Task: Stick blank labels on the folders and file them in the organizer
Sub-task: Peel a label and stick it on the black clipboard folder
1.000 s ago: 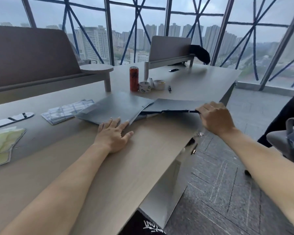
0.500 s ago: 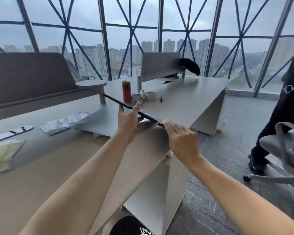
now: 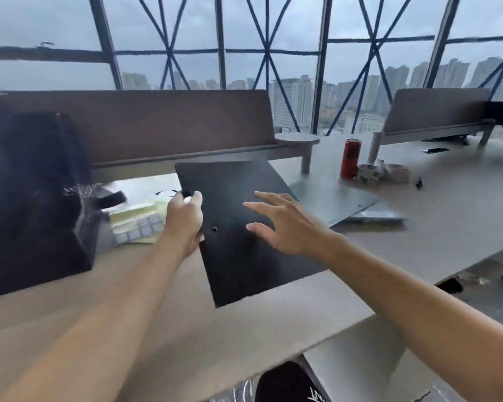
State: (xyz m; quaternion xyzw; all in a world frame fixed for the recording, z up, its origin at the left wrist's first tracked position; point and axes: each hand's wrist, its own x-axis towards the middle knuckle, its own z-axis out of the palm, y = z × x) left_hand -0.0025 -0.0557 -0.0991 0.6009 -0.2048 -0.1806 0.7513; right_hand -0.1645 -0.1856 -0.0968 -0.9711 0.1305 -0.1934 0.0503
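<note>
A dark folder [image 3: 238, 250] is held flat just above the wooden table, its long side running away from me. My left hand [image 3: 183, 221] grips the folder's left edge, thumb on top. My right hand [image 3: 276, 224] hovers over the folder with fingers spread, holding nothing. More grey folders [image 3: 337, 198] lie stacked on the table behind and to the right. A sheet of blank labels [image 3: 140, 227] lies left of my left hand on yellowish backing paper. The black mesh organizer [image 3: 35, 204] stands at the left edge of the table, blurred.
A red can [image 3: 351, 158] and tape rolls [image 3: 368, 173] stand at the back right. A brown divider panel [image 3: 157, 123] runs along the table's far side. The table's front edge [image 3: 302, 340] drops off to the floor on the right.
My view has swung left, bringing the organizer into sight. The folder moved left and down toward the table in front of me. My right hand let go of it and opened.
</note>
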